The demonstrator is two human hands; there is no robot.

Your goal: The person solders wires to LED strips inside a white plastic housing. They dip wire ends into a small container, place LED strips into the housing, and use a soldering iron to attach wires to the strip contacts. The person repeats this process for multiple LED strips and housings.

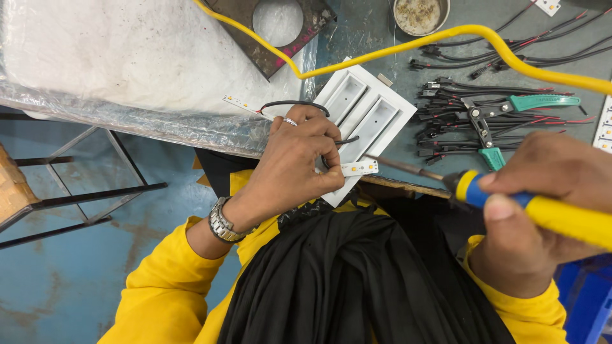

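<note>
My left hand (295,164) pinches a small white LED strip (358,168) and a black wire (347,139) against a white rectangular lamp housing (366,114) with two recessed slots. My right hand (542,210) grips a yellow and blue soldering iron (510,199); its metal tip (376,158) rests at the end of the strip. A second LED strip (241,102) with a looped black wire (293,104) lies just behind my left hand. I wear a steel watch (223,221) and yellow sleeves.
The iron's yellow cable (395,48) arcs over the bench. To the right lie several black and red wire leads (484,95) and green-handled pliers (510,108). A round tin (421,16), a plastic-wrapped white sheet (115,57) and a metal frame (83,185) are nearby.
</note>
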